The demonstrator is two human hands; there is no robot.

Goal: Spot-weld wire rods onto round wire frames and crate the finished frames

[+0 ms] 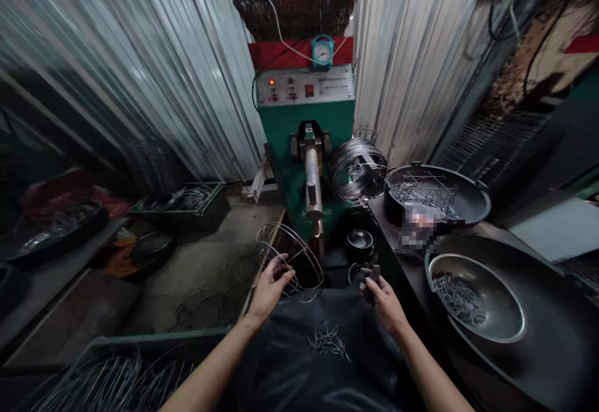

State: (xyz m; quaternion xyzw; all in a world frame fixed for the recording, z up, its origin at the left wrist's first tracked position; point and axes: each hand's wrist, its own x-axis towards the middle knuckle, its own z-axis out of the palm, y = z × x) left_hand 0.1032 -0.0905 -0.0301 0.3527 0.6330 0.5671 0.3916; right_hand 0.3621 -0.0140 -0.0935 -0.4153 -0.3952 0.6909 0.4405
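Note:
My left hand pinches a round wire frame made of thin metal rings, in front of the green machine. Its fingers are closed on the frame's near left side. To the right, my right hand has its fingers closed around a small dark block; a thin curved wire shows beside it. A small pile of bent wire pieces lies on the dark apron over my lap, between my forearms. The machine's metal arm points toward me above the wire frame.
A wire coil stands right of the machine. Further right are a black pan with wire parts and a metal bowl inside a larger pan. Crates of wire parts sit at left and lower left.

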